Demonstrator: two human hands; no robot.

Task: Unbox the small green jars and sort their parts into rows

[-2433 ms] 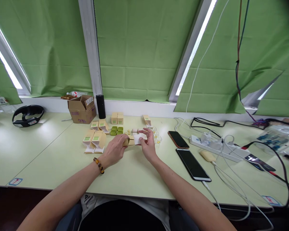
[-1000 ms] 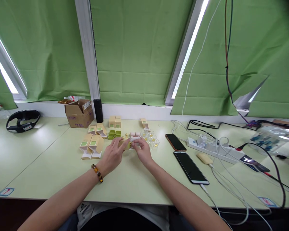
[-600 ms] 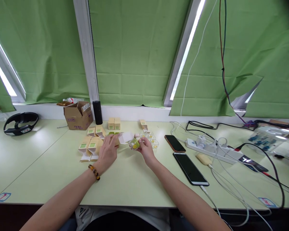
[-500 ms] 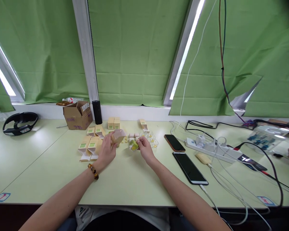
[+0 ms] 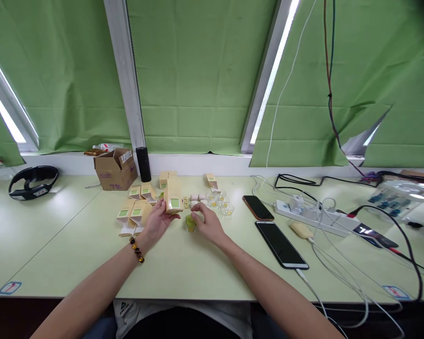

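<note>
Your left hand (image 5: 157,221) clasps the carton (image 5: 173,194). Right of it, your right hand (image 5: 211,226) touches the cup (image 5: 190,224); pinch unclear.

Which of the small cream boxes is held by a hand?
The box in the left hand; the other cream boxes rest on the table.

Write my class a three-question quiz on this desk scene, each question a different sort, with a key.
1. Which hand holds the cream cardboard carton?
2. What stands just right of the brown cardboard box: (a) a red mug, (b) a black cylinder, (c) a glass vase?
3. True or false: the right hand is at a small green-and-clear container.

Key: 1, the left hand; 2, b; 3, true.
</note>
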